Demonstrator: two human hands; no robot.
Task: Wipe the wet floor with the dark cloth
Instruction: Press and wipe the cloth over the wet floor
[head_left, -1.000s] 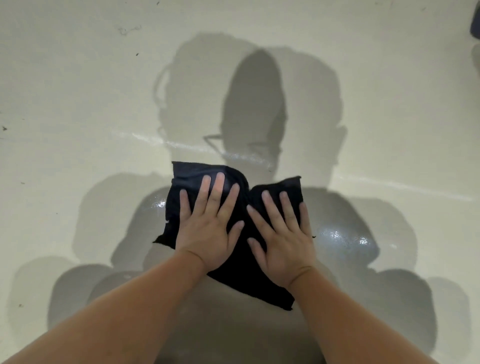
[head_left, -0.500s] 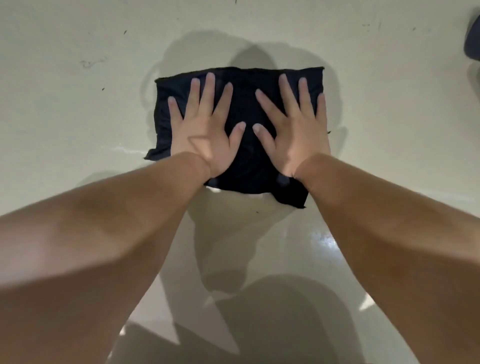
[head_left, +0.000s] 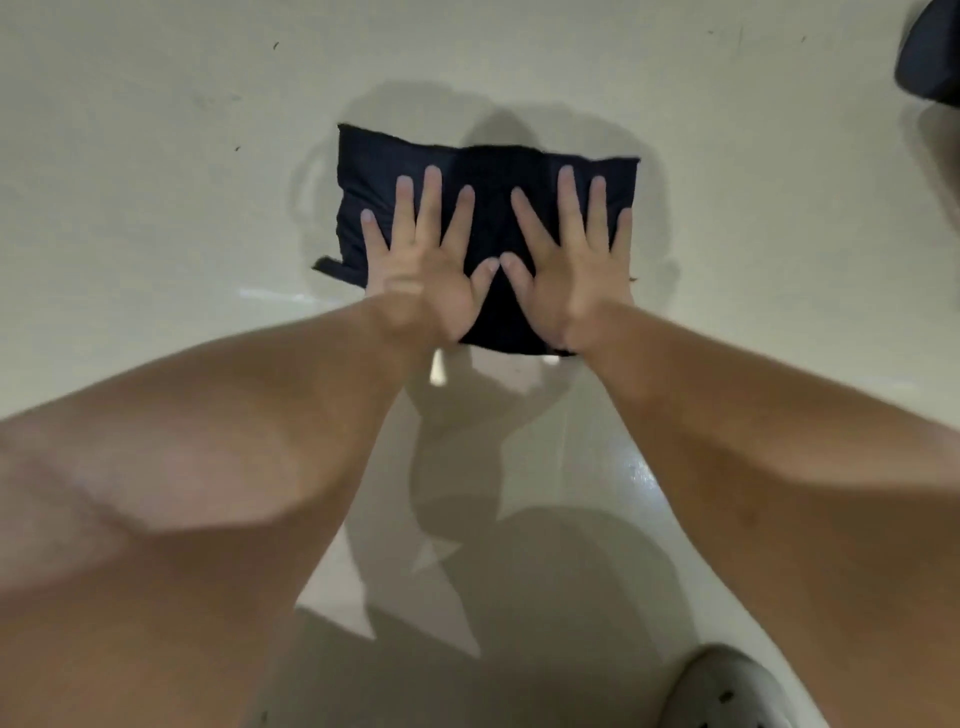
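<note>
The cloth (head_left: 488, 208) has slid farther out since a second ago. One cloth, long axis left-right, flat on the floor (head_left: 156, 208). Left hand (head_left: 421, 275) and right hand (head_left: 576, 265) press it, fingers spread wide.

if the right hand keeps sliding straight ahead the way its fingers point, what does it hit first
Nothing solid, as far as the picture shows. The right hand lies flat on the dark cloth; past the cloth's far edge there is only bare floor. The dark object at the top right sits well off that line.

White perforated shoe (head_left: 727, 691) bottom right; dark obj (head_left: 932, 57) at top-right corner, cropped.
</note>
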